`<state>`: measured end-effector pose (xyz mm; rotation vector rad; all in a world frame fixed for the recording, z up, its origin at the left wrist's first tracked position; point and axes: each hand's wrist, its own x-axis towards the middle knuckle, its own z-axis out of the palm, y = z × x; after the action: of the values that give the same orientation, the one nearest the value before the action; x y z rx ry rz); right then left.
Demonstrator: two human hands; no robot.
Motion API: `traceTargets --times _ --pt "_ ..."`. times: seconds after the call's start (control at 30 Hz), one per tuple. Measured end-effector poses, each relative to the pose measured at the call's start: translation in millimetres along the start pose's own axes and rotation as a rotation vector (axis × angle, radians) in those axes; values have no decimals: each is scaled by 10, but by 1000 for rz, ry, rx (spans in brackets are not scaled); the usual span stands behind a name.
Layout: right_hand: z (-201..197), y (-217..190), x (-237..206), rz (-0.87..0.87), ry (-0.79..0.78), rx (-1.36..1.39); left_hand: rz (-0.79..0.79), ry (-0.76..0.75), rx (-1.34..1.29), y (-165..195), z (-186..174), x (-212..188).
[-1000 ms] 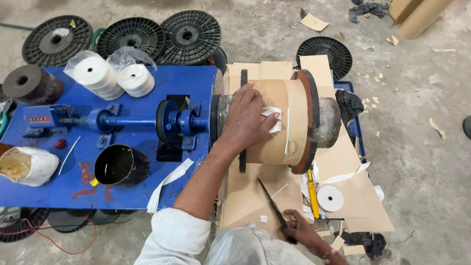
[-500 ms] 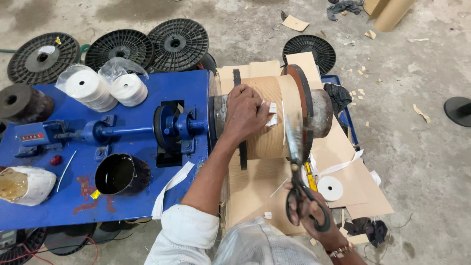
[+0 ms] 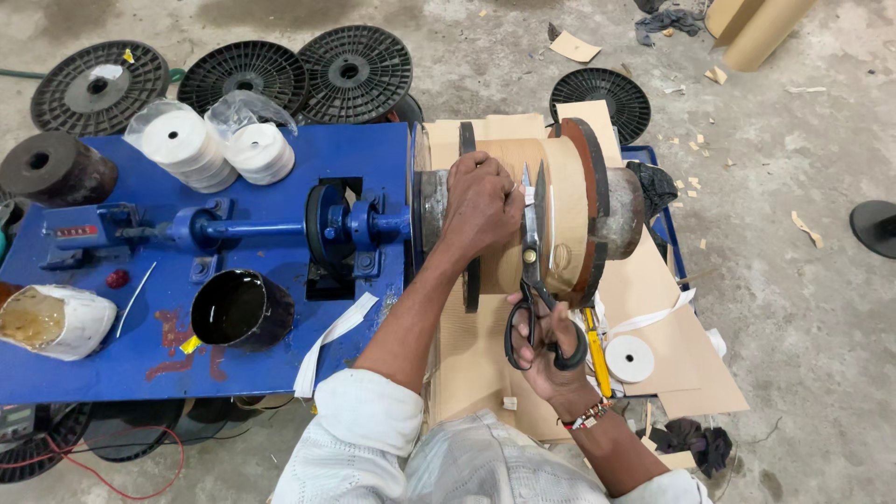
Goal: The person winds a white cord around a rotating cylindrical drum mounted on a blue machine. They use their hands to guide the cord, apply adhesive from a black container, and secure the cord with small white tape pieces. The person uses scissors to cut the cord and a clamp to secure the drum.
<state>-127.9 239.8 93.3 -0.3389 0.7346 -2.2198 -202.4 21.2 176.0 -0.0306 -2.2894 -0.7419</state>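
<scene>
Left hand (image 3: 481, 201) presses flat on the paper-wrapped drum (image 3: 551, 215) at the worktop's (image 3: 140, 364) right edge; right hand (image 3: 546, 345) grips scissors (image 3: 534, 271), blades at the white tape (image 3: 528, 194), uncut.

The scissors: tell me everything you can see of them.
The scissors are large, with black handle loops and long grey metal blades joined by a brass-coloured pivot. The right hand grips the loops from below. The blades point away from the person, slightly parted, their tips lying over the brown paper-wrapped drum beside the white tape that the left hand presses down. Whether the blades touch the tape cannot be told.
</scene>
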Motion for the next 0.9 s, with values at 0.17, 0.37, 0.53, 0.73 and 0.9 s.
traceTargets --times 0.17,0.37,0.53,0.73,0.9 --pt "25 -160 -207 29 153 -259 -61 -154 -187 154 -352 124" --pt "-168 -244 -852 15 51 -321 -226 -568 -31 397 -902 -19" --pt "-408 -23 -929 120 38 -324 127 -175 236 460 -493 -80" --pt "-529 96 -650 72 -60 -213 43 -222 130 306 -247 -161" --pt "-460 139 -250 -6 -78 -141 98 -144 105 316 -204 -167"
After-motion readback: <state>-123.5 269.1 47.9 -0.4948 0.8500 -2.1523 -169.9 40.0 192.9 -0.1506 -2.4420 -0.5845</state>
